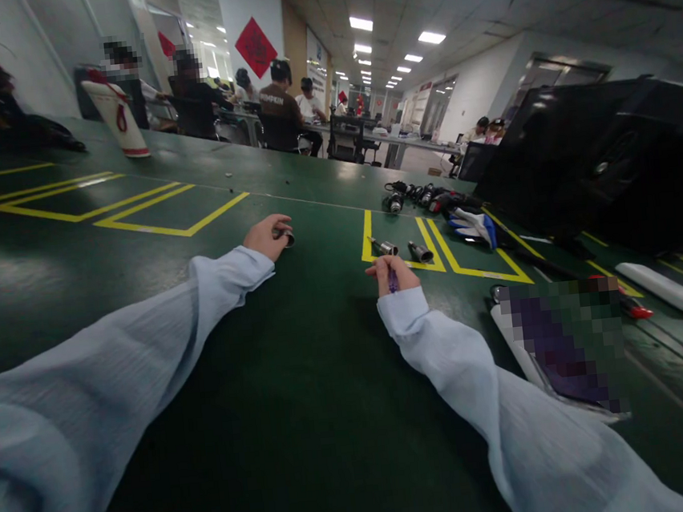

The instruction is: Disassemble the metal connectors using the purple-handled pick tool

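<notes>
Forearms point(162, 338) extend forward, left hand point(267, 237) clasping metal part point(289, 238), right hand point(397, 274) curled.

Left hand point(267, 237) gripping metal piece point(289, 238), right hand point(397, 273) near metal fittings point(422, 252), green table point(307, 404)

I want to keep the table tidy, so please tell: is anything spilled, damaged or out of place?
I see nothing spilled or damaged. Only slightly odd: a blue-and-white glove lies crumpled, not flat, beside heaped dark items, and a few specks dot the otherwise smooth table beyond the left hand, too small to identify.
</notes>
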`<act>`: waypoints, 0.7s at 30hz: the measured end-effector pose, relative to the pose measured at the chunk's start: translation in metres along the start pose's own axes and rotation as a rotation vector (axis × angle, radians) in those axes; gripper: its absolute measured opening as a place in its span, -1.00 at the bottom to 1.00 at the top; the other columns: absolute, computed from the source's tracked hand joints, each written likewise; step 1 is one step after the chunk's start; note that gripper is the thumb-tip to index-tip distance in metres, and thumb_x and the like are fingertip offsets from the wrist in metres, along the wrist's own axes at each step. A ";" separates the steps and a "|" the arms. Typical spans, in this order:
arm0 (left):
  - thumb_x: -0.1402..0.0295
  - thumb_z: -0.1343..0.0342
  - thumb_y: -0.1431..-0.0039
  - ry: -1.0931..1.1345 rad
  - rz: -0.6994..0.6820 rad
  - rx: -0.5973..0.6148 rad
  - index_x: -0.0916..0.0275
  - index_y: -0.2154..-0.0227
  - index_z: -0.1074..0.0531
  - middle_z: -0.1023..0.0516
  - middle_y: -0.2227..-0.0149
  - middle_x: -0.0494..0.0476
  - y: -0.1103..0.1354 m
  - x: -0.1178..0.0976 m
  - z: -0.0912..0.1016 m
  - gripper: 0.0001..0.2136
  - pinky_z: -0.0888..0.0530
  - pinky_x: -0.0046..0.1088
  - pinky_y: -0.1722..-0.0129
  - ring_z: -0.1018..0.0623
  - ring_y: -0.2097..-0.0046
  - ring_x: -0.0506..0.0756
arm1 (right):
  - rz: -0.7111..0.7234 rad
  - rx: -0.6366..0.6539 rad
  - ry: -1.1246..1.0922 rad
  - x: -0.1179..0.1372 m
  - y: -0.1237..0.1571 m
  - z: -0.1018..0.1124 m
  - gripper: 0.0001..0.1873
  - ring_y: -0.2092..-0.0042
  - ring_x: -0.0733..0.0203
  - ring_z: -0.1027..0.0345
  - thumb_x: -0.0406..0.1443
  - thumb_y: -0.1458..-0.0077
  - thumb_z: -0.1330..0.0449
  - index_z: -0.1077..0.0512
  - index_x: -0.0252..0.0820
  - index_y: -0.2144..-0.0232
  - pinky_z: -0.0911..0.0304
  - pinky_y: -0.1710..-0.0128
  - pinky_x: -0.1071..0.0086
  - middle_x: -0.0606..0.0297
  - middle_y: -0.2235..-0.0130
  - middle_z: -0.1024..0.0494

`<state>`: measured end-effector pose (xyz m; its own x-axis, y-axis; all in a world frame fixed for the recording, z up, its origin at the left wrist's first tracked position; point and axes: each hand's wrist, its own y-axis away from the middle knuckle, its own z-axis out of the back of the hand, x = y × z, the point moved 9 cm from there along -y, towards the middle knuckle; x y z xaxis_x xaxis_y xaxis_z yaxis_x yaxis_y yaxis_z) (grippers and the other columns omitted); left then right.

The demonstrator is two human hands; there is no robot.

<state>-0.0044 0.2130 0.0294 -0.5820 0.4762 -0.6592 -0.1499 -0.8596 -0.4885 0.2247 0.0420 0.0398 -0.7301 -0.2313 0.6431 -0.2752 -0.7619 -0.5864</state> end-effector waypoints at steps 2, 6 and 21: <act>0.54 -0.01 0.12 -0.070 0.005 -0.007 0.36 0.12 -0.34 -0.52 0.23 0.23 -0.008 0.008 0.002 -0.60 -0.43 -0.34 0.14 -0.50 0.19 0.11 | -0.006 -0.019 0.092 -0.009 -0.018 0.002 -0.76 0.33 0.12 -0.40 -0.22 -0.09 0.06 -0.34 -0.23 0.38 -0.30 0.29 0.27 0.15 0.37 -0.53; 0.55 0.00 0.12 -0.100 -0.003 -0.004 0.38 0.13 -0.35 -0.52 0.22 0.26 -0.013 0.012 0.001 -0.61 -0.43 -0.32 0.13 -0.50 0.17 0.13 | -0.009 0.025 0.280 -0.019 -0.048 -0.005 -0.89 0.11 0.00 -0.28 -0.30 0.03 -0.07 -0.32 -0.21 0.39 -0.18 0.11 0.20 0.10 0.22 -0.48; 0.47 0.01 -0.02 -0.034 -0.709 -0.029 0.36 0.24 -0.37 -0.49 0.21 0.25 0.103 -0.145 0.007 -0.79 -0.38 -0.30 0.08 -0.45 0.13 0.10 | -0.199 0.314 0.475 -0.064 -0.071 -0.053 -0.85 0.25 0.08 -0.36 -0.42 0.13 -0.15 -0.21 -0.23 0.46 -0.16 0.30 0.33 0.10 0.32 -0.43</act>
<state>0.0587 0.0540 0.0783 -0.3761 0.9129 -0.1587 -0.4810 -0.3388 -0.8086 0.2581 0.1431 0.0147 -0.9027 0.1748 0.3931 -0.2904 -0.9218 -0.2570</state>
